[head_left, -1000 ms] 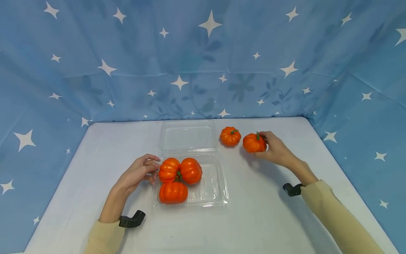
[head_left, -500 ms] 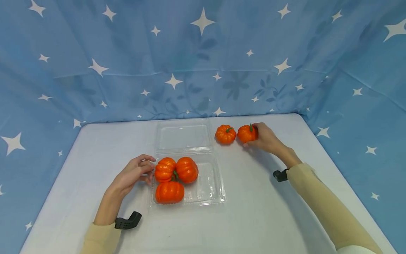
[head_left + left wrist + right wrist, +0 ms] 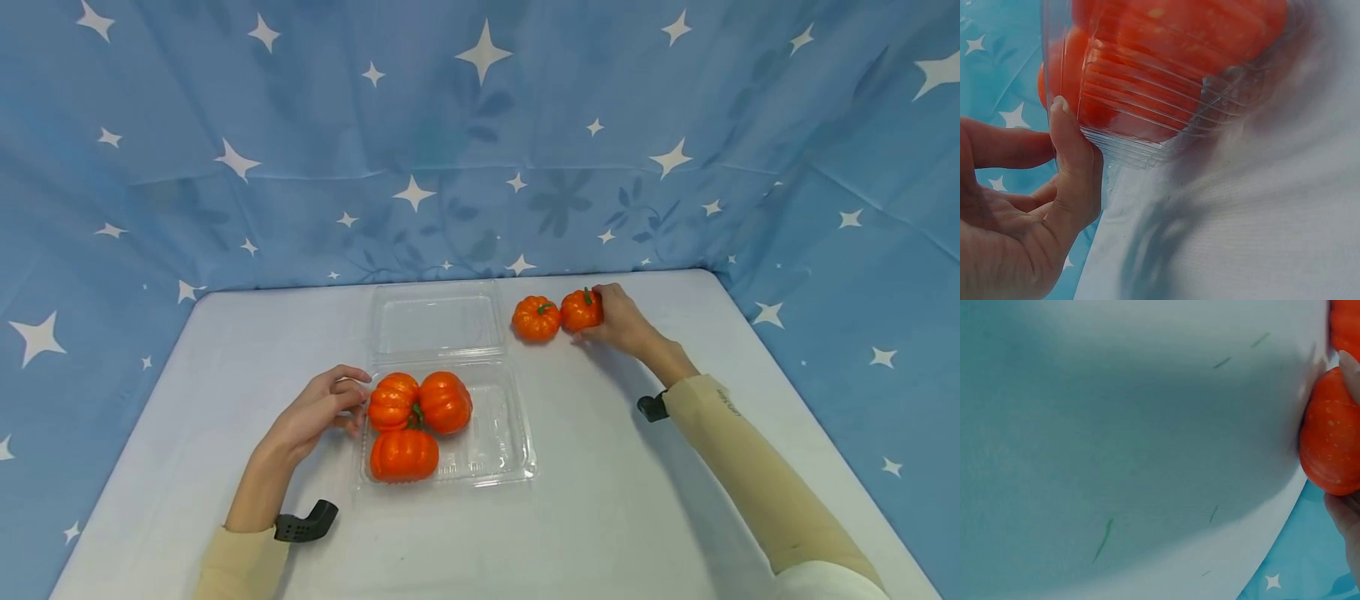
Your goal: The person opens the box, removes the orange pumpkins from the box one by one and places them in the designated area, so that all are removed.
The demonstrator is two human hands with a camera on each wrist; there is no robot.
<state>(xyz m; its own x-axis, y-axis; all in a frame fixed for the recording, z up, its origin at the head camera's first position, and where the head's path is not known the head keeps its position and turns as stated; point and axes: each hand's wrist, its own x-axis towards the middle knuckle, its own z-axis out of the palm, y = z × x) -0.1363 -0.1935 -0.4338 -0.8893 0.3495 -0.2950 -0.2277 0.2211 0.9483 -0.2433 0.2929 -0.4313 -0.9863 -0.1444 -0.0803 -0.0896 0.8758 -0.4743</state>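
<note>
At the far right of the table, my right hand [image 3: 618,321] grips a small orange pumpkin [image 3: 581,312] with a green stem, fingers and thumb on either side of it. The right wrist view catches this pumpkin [image 3: 1333,437] only at its edge. Just left of it sits another small pumpkin [image 3: 536,319]. My left hand [image 3: 318,408] pinches the left rim of an open clear plastic container [image 3: 498,425]. In the left wrist view the thumb [image 3: 1072,144] presses on the clear wall. Several pumpkins, among them one at the front [image 3: 404,456], lie in the container's left part.
The container's clear lid [image 3: 438,325] lies flat behind its base, hinged to it. A white cloth [image 3: 585,508] covers the table. Blue star-patterned curtain [image 3: 450,150] hangs behind and at the sides, close to the far edge.
My right hand has moved the pumpkin left and back, bringing it beside the other small pumpkin. The left hand has stayed at the container's rim. The head view has shifted slightly.
</note>
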